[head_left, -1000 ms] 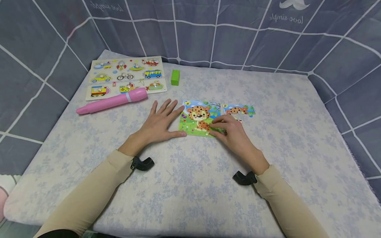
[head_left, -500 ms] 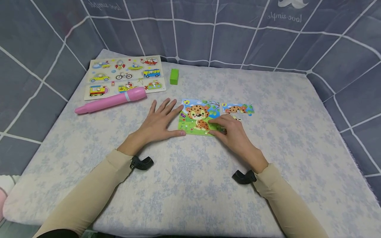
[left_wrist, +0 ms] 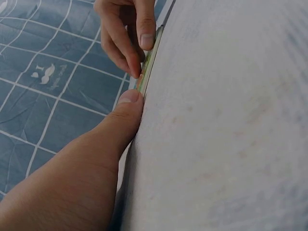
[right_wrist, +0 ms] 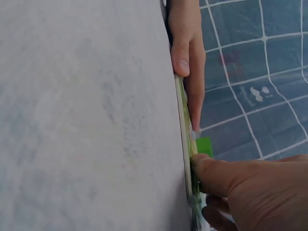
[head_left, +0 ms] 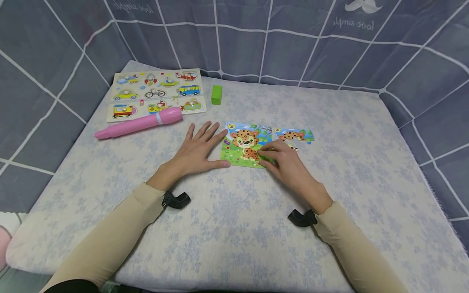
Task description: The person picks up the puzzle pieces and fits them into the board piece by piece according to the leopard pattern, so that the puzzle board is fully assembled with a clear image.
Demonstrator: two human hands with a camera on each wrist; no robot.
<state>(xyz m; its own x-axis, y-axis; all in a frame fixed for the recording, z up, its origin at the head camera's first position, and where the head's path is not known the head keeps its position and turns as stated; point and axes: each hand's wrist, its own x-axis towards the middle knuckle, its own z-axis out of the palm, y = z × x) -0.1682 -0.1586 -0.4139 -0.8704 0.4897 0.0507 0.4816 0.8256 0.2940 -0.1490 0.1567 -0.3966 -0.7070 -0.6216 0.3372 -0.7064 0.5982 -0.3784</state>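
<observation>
A leopard jigsaw puzzle (head_left: 245, 140) lies flat at the middle of the table. My left hand (head_left: 194, 152) is spread flat beside it, with thumb and index fingertips at its left edge. At the puzzle's lower right, my right hand (head_left: 283, 162) bends thumb and index finger around a green puzzle piece, mostly hidden under the hand. In the right wrist view the right thumb (right_wrist: 211, 171) presses close on the puzzle's edge. Right of the puzzle lies a strip of joined pieces (head_left: 294, 134) with part of a leopard head; another piece (head_left: 293, 147) shows partly behind the right hand.
A wooden peg puzzle board (head_left: 155, 93) with vehicles lies at the back left. A pink pen-shaped thing (head_left: 139, 125) overlaps its front edge. The green block (head_left: 216, 95) stands to the board's right. A grey checked curtain (head_left: 242, 49) borders the table behind.
Both hands keep nearly the same place at the puzzle. The right fingers have shifted only very slightly, and the head view has swayed a little.
</observation>
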